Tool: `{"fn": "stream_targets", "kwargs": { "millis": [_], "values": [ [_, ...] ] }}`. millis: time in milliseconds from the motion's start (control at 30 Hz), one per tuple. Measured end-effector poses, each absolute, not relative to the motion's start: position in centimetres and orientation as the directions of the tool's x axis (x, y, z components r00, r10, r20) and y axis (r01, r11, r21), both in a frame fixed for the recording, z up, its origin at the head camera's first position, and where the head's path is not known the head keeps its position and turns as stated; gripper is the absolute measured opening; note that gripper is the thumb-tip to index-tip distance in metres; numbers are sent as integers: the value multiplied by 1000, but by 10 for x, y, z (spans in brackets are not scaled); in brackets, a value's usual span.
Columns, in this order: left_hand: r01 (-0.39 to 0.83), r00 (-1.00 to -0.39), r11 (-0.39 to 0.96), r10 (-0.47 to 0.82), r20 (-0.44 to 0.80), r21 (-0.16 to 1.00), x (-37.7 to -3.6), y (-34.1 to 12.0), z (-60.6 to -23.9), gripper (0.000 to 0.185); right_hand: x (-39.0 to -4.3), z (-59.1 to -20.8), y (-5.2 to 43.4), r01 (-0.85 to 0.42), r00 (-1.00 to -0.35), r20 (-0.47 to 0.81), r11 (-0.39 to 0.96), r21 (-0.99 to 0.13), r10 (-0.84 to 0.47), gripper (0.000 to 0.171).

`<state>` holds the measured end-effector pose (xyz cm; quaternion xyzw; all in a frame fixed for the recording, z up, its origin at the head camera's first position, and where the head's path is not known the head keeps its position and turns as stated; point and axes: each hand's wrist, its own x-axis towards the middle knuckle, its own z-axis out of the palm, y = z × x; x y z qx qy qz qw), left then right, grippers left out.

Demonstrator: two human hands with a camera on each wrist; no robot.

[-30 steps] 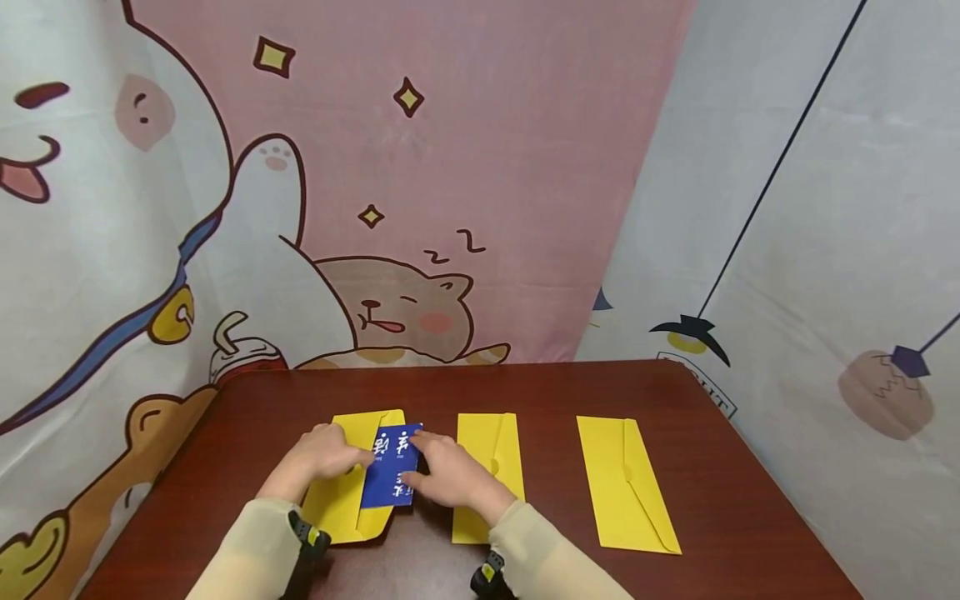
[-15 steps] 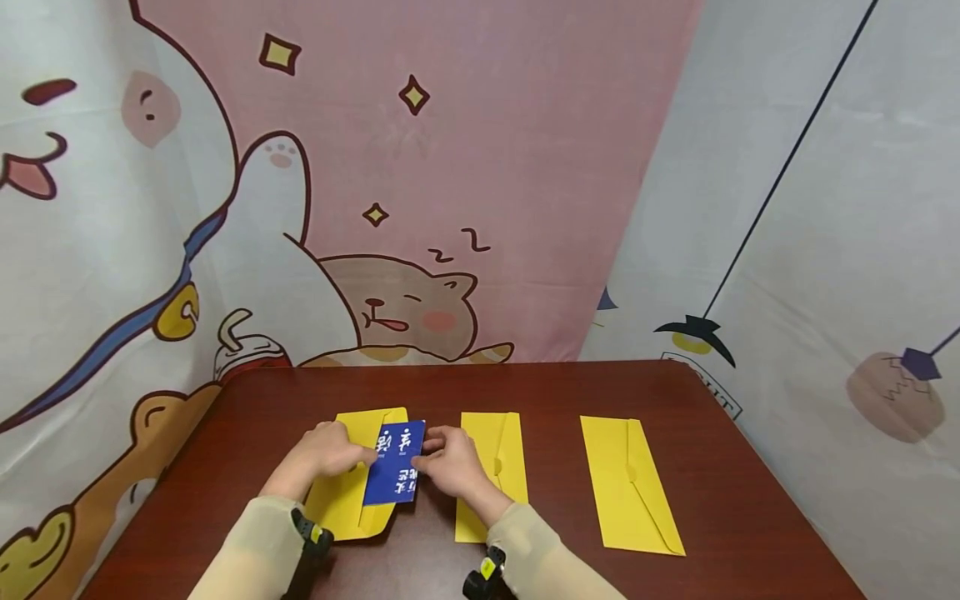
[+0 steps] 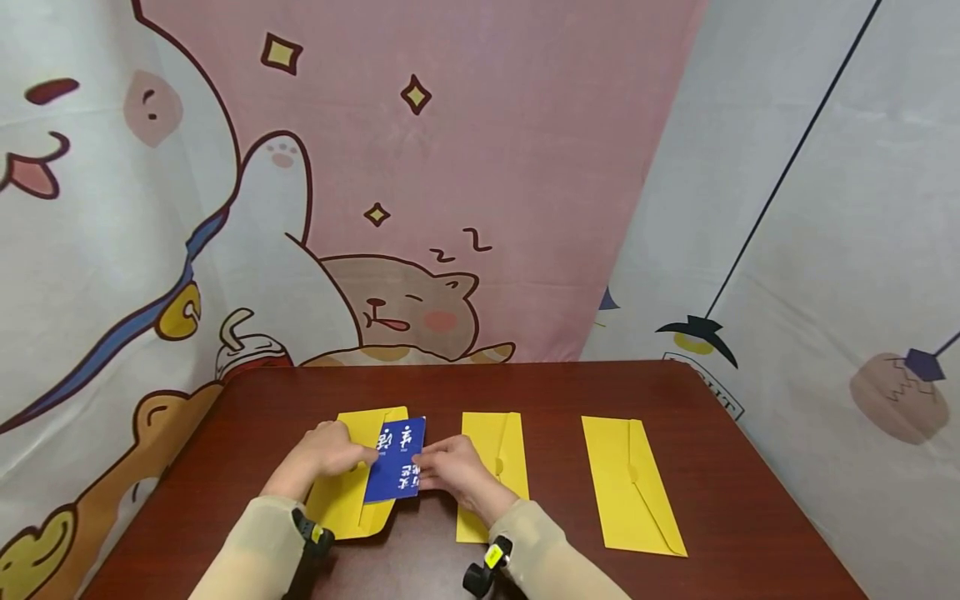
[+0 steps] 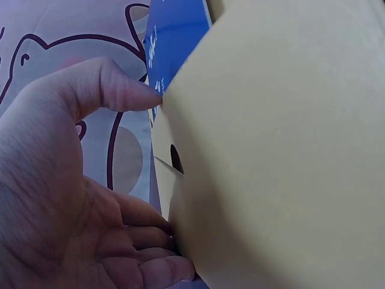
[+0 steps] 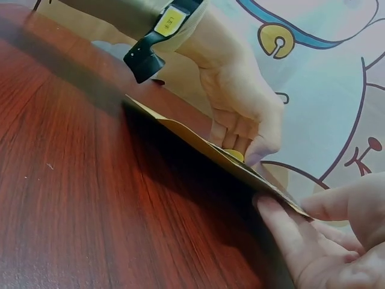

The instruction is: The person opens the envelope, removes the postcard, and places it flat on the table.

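Observation:
A yellow envelope [image 3: 337, 507] is held up off the wooden table at its left by my left hand [image 3: 326, 452]. The left thumb [image 4: 135, 93] lies on the side near the blue card [image 4: 174, 36], with the other fingers curled under the envelope's edge in the left wrist view. The blue card [image 3: 392, 479], printed with white characters, sticks out of the envelope's right-hand opening. My right hand [image 3: 456, 472] pinches the card's right edge, thumb on one face and fingers on the other [image 5: 337, 232]. How deep the card sits inside the envelope is hidden.
Two more yellow envelopes lie flat on the table [image 3: 555, 467]: a middle envelope [image 3: 511, 450] partly under my right forearm and a right envelope [image 3: 626, 500]. A cartoon-printed cloth [image 3: 525, 167] hangs behind the table. Each wrist wears a black camera.
My right hand has shifted from lying over the card's face to pinching its right edge. The card has tilted slightly. My left hand keeps its hold on the envelope.

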<state>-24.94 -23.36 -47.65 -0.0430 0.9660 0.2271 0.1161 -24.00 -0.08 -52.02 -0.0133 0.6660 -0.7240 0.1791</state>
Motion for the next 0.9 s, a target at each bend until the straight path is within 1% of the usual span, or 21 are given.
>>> {"fn": "stream_targets", "kwargs": {
  "millis": [300,667,767,900],
  "values": [
    [-129,-969,898,-24,-244,422,-251,-232,-477,64,-240,-516,7,286,-921,-268,-25,-958,-282,17],
    [-149,-966,900,-44,-254,410,-252,-233,-480,72,-240,-514,16,293,-920,-270,-41,-955,-284,17],
    [-148,-966,903,-44,-255,404,-252,-233,-479,71,-240,-513,19,301,-920,-277,-46,-952,-278,16],
    [-147,-966,902,-43,-253,407,-251,-233,-479,64,-242,-511,22,305,-921,-279,-56,-951,-271,15]
  ]
}}
